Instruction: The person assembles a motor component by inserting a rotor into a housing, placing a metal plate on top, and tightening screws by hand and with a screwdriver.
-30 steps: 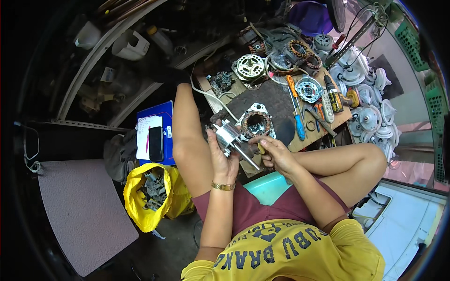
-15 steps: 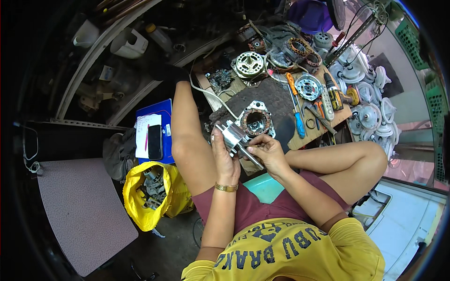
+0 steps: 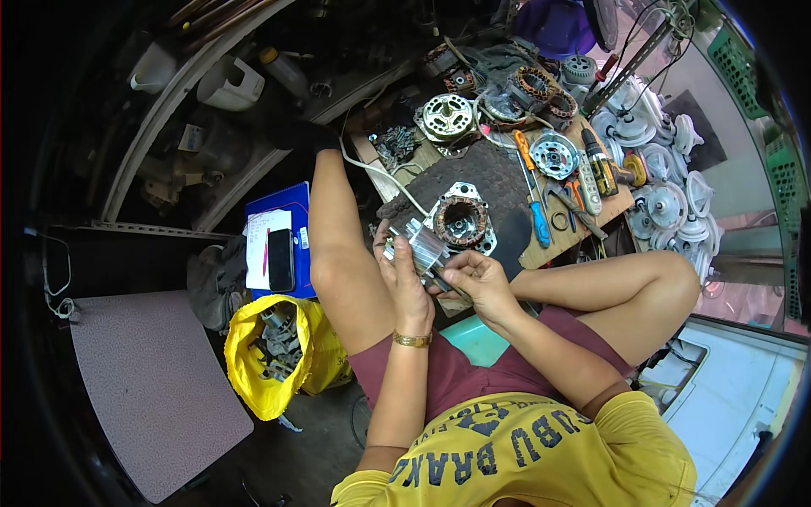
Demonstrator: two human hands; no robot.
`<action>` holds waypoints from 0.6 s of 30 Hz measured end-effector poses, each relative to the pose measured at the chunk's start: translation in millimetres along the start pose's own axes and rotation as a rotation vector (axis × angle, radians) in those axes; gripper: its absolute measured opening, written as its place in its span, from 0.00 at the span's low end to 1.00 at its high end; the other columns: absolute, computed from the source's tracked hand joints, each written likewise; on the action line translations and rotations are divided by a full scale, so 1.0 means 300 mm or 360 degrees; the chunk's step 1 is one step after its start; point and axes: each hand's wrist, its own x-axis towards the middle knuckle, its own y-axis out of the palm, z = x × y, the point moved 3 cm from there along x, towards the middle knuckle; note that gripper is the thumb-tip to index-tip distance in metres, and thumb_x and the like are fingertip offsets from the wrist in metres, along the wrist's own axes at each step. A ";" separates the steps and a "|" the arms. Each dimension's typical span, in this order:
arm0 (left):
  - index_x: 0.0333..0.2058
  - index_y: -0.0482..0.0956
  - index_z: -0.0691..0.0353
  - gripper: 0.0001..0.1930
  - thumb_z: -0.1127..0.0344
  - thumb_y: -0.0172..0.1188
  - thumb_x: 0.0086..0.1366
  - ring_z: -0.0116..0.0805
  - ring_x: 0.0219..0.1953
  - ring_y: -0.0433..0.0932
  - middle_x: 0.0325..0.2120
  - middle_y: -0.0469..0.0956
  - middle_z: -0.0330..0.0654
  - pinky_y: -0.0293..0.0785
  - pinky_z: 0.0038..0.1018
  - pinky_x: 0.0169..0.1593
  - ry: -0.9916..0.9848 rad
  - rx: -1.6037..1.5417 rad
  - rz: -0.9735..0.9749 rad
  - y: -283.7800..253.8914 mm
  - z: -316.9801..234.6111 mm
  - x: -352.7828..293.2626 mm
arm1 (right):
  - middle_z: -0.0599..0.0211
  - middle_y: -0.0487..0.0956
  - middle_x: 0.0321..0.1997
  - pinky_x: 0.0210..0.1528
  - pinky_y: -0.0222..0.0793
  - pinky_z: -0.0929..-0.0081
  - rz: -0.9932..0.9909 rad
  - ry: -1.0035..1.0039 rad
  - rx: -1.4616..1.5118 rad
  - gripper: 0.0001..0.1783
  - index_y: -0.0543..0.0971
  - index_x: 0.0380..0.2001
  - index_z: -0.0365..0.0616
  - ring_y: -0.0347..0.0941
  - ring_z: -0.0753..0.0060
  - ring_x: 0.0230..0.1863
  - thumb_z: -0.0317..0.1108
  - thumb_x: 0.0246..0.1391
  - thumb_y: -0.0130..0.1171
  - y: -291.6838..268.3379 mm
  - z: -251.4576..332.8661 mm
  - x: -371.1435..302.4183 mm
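Observation:
A silver motor rotor (image 3: 429, 245) with a shaft is held up between both hands, above my lap. My left hand (image 3: 407, 283) is closed round its left end, the thumb along the side of the metal. With the fingers of my right hand (image 3: 477, 283) I pinch the shaft end at the lower right; the fingers partly hide it. Just beyond the rotor, an open motor housing with a ring of copper windings (image 3: 461, 221) rests on a dark cloth (image 3: 460, 173).
Past the housing lie a round motor cover (image 3: 448, 117), screwdrivers (image 3: 532, 186), a drill (image 3: 600, 165) and pliers. White plastic parts (image 3: 667, 207) are heaped at the right. A yellow bag (image 3: 245, 372) of metal parts, a phone (image 3: 281, 259) and a blue folder (image 3: 296, 203) are at my left.
The rotor has turned and tilted in my hands, its shaft now showing less. My left fingers have shifted round its upper end, and my right hand still grips the shaft end.

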 end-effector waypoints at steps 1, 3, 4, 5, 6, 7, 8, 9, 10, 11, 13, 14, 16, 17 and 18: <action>0.65 0.58 0.62 0.33 0.47 0.56 0.71 0.32 0.54 0.71 0.54 0.70 0.46 0.68 0.28 0.58 0.0021 0.0013 0.0006 0.008 -0.011 -0.007 | 0.58 0.82 0.39 0.39 0.83 0.72 0.0000 -0.0001 0.0000 0.10 0.75 0.42 0.35 0.84 0.64 0.38 0.29 0.61 0.61 0.002 0.003 0.000; 0.65 0.58 0.62 0.34 0.47 0.57 0.70 0.32 0.54 0.71 0.54 0.70 0.46 0.68 0.28 0.58 0.0043 0.0025 0.0013 0.010 -0.018 -0.012 | 0.57 0.81 0.38 0.39 0.83 0.69 0.0010 0.0084 0.0101 0.11 0.74 0.43 0.36 0.84 0.62 0.38 0.34 0.65 0.57 0.006 0.006 0.000; 0.65 0.58 0.61 0.34 0.48 0.57 0.70 0.32 0.54 0.71 0.54 0.70 0.46 0.68 0.28 0.58 0.0054 0.0013 0.0041 0.011 -0.020 -0.013 | 0.57 0.81 0.38 0.39 0.83 0.69 0.0012 0.0083 0.0100 0.11 0.74 0.43 0.36 0.84 0.62 0.38 0.34 0.65 0.57 0.000 0.012 0.004; 0.65 0.58 0.61 0.34 0.48 0.58 0.70 0.31 0.54 0.71 0.54 0.70 0.45 0.68 0.27 0.57 0.0065 0.0001 0.0070 0.012 -0.022 -0.014 | 0.56 0.81 0.38 0.39 0.84 0.68 0.0109 0.0268 0.0213 0.12 0.73 0.42 0.36 0.84 0.60 0.38 0.35 0.66 0.56 -0.008 0.013 0.008; 0.65 0.58 0.61 0.34 0.48 0.58 0.70 0.31 0.54 0.71 0.54 0.70 0.45 0.68 0.27 0.57 0.0066 0.0001 0.0068 0.010 -0.021 -0.013 | 0.56 0.81 0.38 0.39 0.84 0.66 0.0207 0.0454 0.0325 0.13 0.73 0.42 0.36 0.84 0.59 0.37 0.37 0.67 0.55 -0.011 0.010 0.007; 0.65 0.58 0.61 0.34 0.48 0.58 0.69 0.31 0.53 0.71 0.54 0.71 0.45 0.69 0.27 0.57 0.0119 0.0019 0.0065 0.010 -0.021 -0.012 | 0.56 0.81 0.38 0.39 0.84 0.66 0.0208 0.0456 0.0325 0.13 0.73 0.42 0.36 0.84 0.59 0.37 0.37 0.67 0.55 -0.016 0.013 0.008; 0.65 0.58 0.60 0.34 0.48 0.59 0.69 0.31 0.53 0.71 0.53 0.71 0.45 0.69 0.27 0.57 0.0172 0.0037 0.0062 0.008 -0.023 -0.011 | 0.55 0.81 0.38 0.38 0.84 0.65 0.0172 0.0437 0.0349 0.14 0.73 0.43 0.36 0.84 0.57 0.37 0.38 0.67 0.54 -0.022 0.017 0.008; 0.65 0.58 0.60 0.34 0.48 0.59 0.69 0.31 0.53 0.71 0.53 0.71 0.45 0.69 0.27 0.57 0.0171 0.0036 0.0063 0.006 -0.020 -0.010 | 0.55 0.81 0.38 0.38 0.84 0.64 0.0133 0.0416 0.0373 0.14 0.73 0.43 0.36 0.84 0.56 0.37 0.39 0.67 0.54 -0.028 0.021 0.007; 0.65 0.58 0.60 0.35 0.48 0.59 0.69 0.31 0.53 0.71 0.53 0.71 0.45 0.68 0.27 0.57 0.0153 0.0043 0.0077 0.003 -0.017 -0.010 | 0.55 0.81 0.38 0.38 0.84 0.63 0.0146 0.0355 0.0335 0.14 0.73 0.44 0.36 0.84 0.56 0.37 0.38 0.67 0.54 -0.038 0.009 0.016; 0.65 0.58 0.60 0.35 0.48 0.59 0.69 0.31 0.53 0.71 0.53 0.71 0.45 0.68 0.27 0.57 0.0134 0.0050 0.0091 0.001 -0.014 -0.010 | 0.55 0.81 0.38 0.38 0.84 0.63 0.0145 0.0354 0.0335 0.14 0.73 0.44 0.36 0.84 0.56 0.37 0.38 0.67 0.54 -0.041 -0.002 0.018; 0.65 0.58 0.60 0.35 0.48 0.59 0.69 0.32 0.53 0.71 0.53 0.71 0.45 0.67 0.27 0.57 0.0093 0.0044 0.0105 0.000 -0.014 -0.015 | 0.56 0.81 0.38 0.38 0.84 0.64 0.0052 0.0259 0.0115 0.13 0.74 0.44 0.36 0.83 0.59 0.34 0.37 0.66 0.55 -0.036 -0.009 0.021; 0.65 0.58 0.61 0.35 0.48 0.59 0.69 0.32 0.53 0.71 0.53 0.71 0.45 0.67 0.27 0.58 0.0052 0.0037 0.0118 0.000 -0.013 -0.017 | 0.56 0.81 0.38 0.38 0.84 0.64 0.0051 0.0258 0.0116 0.13 0.74 0.44 0.36 0.83 0.59 0.34 0.37 0.66 0.55 -0.039 -0.006 0.022; 0.65 0.58 0.61 0.35 0.48 0.59 0.69 0.31 0.53 0.71 0.53 0.71 0.45 0.67 0.27 0.57 0.0064 0.0021 0.0136 0.005 -0.016 -0.021 | 0.57 0.82 0.36 0.33 0.81 0.71 0.0291 0.0489 0.0202 0.14 0.74 0.44 0.37 0.81 0.66 0.29 0.39 0.67 0.55 -0.033 -0.004 0.021; 0.65 0.58 0.62 0.35 0.48 0.59 0.69 0.31 0.53 0.70 0.52 0.71 0.45 0.67 0.26 0.57 0.0076 0.0005 0.0153 0.008 -0.017 -0.022 | 0.57 0.82 0.36 0.33 0.81 0.71 0.0290 0.0488 0.0203 0.14 0.74 0.44 0.37 0.81 0.66 0.29 0.39 0.67 0.55 -0.046 -0.006 0.025; 0.65 0.58 0.62 0.35 0.48 0.59 0.69 0.31 0.53 0.70 0.52 0.71 0.45 0.67 0.26 0.57 0.0078 0.0006 0.0152 0.000 -0.013 -0.019 | 0.59 0.82 0.34 0.30 0.78 0.74 0.0475 0.0551 0.0095 0.15 0.74 0.44 0.38 0.79 0.69 0.27 0.40 0.67 0.54 -0.038 -0.005 0.026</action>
